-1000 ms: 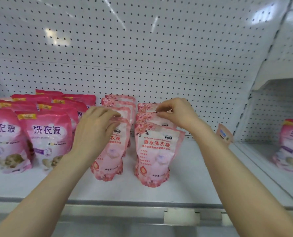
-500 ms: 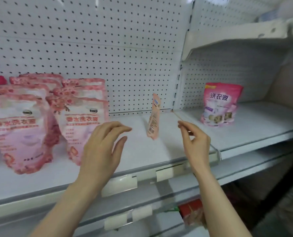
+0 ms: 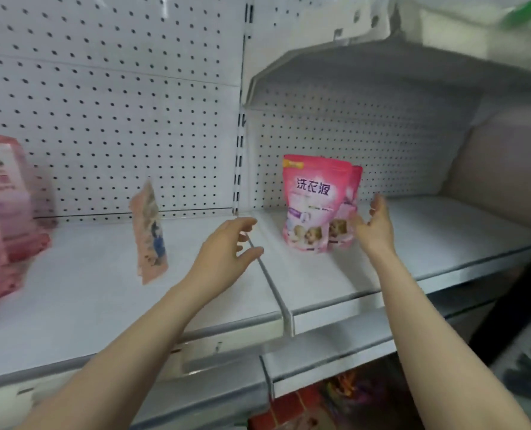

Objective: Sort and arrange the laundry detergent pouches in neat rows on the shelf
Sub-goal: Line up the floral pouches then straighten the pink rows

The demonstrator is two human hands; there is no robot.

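Both hands have left the pink rows and reached rightward. The left hand (image 3: 224, 256) hovers with released fingers over the joint between shelf sections. The right hand (image 3: 374, 228), fingers spread and grasping nothing, sits just beside two upright detergent pouches (image 3: 315, 206) on the right shelf (image 3: 428, 243), near its back edge. A thin pouch (image 3: 151, 237) stands apart, mid-left shelf.

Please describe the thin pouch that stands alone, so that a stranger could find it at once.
Look at the left shelf bay, in front of the white pegboard. The thin pale-pink pouch stands there alone, turned edge-on. The blurred pink pouches at far left crowd together, and the pouches in the right bay face forward.
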